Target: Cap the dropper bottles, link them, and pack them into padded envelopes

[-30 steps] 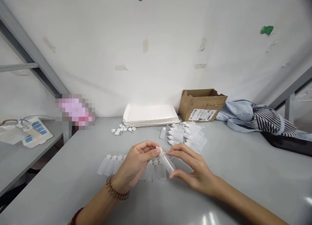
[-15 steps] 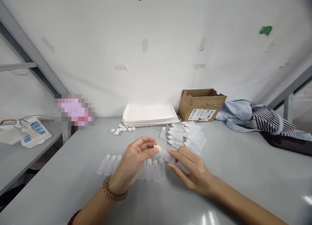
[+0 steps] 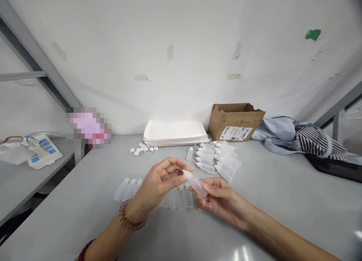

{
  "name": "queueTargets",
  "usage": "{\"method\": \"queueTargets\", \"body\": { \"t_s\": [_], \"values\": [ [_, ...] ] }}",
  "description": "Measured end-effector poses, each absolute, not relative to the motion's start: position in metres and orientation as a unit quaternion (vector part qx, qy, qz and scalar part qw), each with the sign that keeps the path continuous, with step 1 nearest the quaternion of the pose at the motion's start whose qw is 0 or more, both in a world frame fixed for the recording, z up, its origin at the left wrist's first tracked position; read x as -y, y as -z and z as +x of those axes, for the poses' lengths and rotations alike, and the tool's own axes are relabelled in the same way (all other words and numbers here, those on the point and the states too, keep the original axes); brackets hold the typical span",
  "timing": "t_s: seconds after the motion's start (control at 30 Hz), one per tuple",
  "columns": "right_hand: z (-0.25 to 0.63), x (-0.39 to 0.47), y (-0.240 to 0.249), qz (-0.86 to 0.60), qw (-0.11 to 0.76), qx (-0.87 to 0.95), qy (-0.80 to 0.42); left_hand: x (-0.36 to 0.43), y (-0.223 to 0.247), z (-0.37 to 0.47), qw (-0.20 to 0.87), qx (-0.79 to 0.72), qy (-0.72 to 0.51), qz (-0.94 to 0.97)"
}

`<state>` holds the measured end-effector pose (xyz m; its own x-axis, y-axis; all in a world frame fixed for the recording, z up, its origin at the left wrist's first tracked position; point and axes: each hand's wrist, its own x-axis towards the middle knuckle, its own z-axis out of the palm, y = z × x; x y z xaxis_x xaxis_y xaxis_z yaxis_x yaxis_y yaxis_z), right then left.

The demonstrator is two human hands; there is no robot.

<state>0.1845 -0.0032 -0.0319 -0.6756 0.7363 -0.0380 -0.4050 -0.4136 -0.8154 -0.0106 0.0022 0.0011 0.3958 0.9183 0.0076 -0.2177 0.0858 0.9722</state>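
Note:
A small translucent squeeze bottle (image 3: pixel 198 186) is held tilted between my two hands above the table. My left hand (image 3: pixel 166 180) pinches its white top end with thumb and fingers. Around the bottle's lower end, the fingers and thumb of my right hand (image 3: pixel 219 198) are closed. Beneath and behind my left hand lies a row of similar bottles (image 3: pixel 181 200), partly hidden by the hand and wrist. Farther back on the right, a cluster of bottles with thin tubes (image 3: pixel 226 161) lies on the table. One small bottle (image 3: pixel 189 154) stands just left of that cluster.
Small white caps (image 3: pixel 141 149) lie in a loose group at the back left. A stack of white padded envelopes (image 3: pixel 175 134) rests against the wall, beside an open cardboard box (image 3: pixel 237 123). Bundled blue and striped cloth (image 3: pixel 308 138) lies at the right on the grey table (image 3: pixel 268 200).
My right hand has turned, its thumb now on top of the bottle and its fingers curled below. The held bottle tilts more steeply. My left hand keeps its pinch at the top.

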Motion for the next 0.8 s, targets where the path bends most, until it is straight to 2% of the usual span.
{"method": "queueTargets", "body": {
  "t_s": [0.33, 0.57, 0.8],
  "values": [
    [0.184, 0.005, 0.027, -0.219, 0.341, 0.436, -0.803, -0.004, 0.007, -0.007, 0.657, -0.372, -0.454, 0.474],
    [0.182, 0.006, 0.03, -0.222, 0.334, 0.423, -0.813, -0.003, 0.001, -0.011, 0.675, -0.338, -0.436, 0.49],
    [0.187, 0.005, 0.028, -0.276, 0.341, 0.519, -0.733, 0.002, 0.003, -0.002, 0.53, -0.455, -0.44, 0.565]
  ]
}}
